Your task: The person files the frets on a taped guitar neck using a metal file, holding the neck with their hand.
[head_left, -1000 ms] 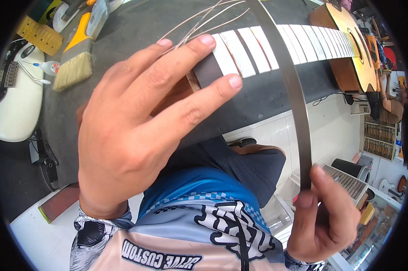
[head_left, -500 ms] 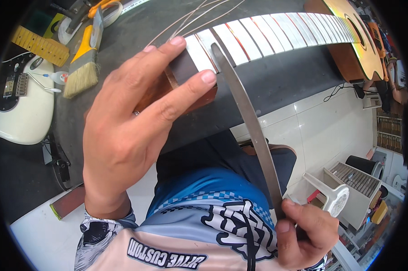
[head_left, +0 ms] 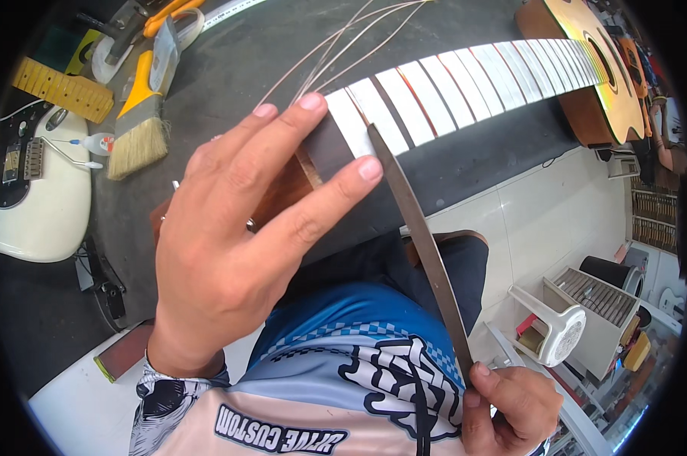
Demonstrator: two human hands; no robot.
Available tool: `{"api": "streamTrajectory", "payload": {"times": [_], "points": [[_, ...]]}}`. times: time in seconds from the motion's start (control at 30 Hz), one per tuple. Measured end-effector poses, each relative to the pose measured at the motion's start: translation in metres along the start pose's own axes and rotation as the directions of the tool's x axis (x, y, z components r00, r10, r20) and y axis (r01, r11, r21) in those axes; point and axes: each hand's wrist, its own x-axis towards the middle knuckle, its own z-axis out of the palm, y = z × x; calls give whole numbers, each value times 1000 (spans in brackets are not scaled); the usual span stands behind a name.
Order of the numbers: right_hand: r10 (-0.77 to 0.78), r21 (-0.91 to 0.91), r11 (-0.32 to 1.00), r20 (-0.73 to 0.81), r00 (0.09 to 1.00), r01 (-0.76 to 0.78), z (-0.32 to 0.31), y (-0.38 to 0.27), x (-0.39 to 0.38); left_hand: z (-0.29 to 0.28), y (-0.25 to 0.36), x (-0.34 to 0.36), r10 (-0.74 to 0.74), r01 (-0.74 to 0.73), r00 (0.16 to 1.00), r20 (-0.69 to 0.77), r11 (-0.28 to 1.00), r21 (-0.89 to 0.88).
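Dark table point(head_left: 260, 45) under the work, pale tiled floor point(head_left: 541, 205) past its near edge. Guitar neck point(head_left: 510, 76) lies over the table, fretboard up; long axis slopes up to the right, from the headstock end under the left hand point(head_left: 229, 243) to the yellow body point(head_left: 617, 106) at the neck's far right end. Progress: white strips point(head_left: 427, 99) fill the gaps between fret lines along the visible board, so I'd call the covering done. Lines read reddish or dark; can't tell which have been worked, so what's left is unclear. Flat metal file point(head_left: 427, 247) is at the headstock end of the neck only. Its long axis crosses the neck's: tip points up-left over the white, tail runs down-right, clear of the neck. Can't tell if the tip is pressing. Left hand: fingers spread across the headstock end of the neck, one fingertip just beside the file. Right hand point(head_left: 514, 406), well below the neck: thumb and fingers pinching the file's tail. Loose wires point(head_left: 310, 80) just above the neck's headstock end. Paintbrush point(head_left: 140, 121) left of the neck, white electric guitar point(head_left: 47, 216) farther left.
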Motion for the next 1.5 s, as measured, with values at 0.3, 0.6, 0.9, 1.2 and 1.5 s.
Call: {"api": "streamTrajectory", "payload": {"times": [0.3, 0.6, 0.9, 1.2, 1.5], "points": [[25, -237, 971, -78, 997, -43, 23, -6, 58, -4, -3, -1, 9, -8, 999, 49, 1000, -18], [7, -150, 989, -53, 999, -15, 30, 2, 68, -3, -6, -3, -13, 15, 997, 82, 999, -33], [-10, -37, 999, 55, 998, 12, 5, 13, 18, -10, -10, 0, -19, 28, 991, 135, 997, -68], [-28, -17, 999, 74, 997, 30, 10, 21, -10, -9, -16, -2, 37, -33, 989, 146, 999, -28], [-51, -53, 997, 25, 998, 52, 22, 17, 35, -7, -14, -3, 40, -34, 989, 145, 998, -48]]}}
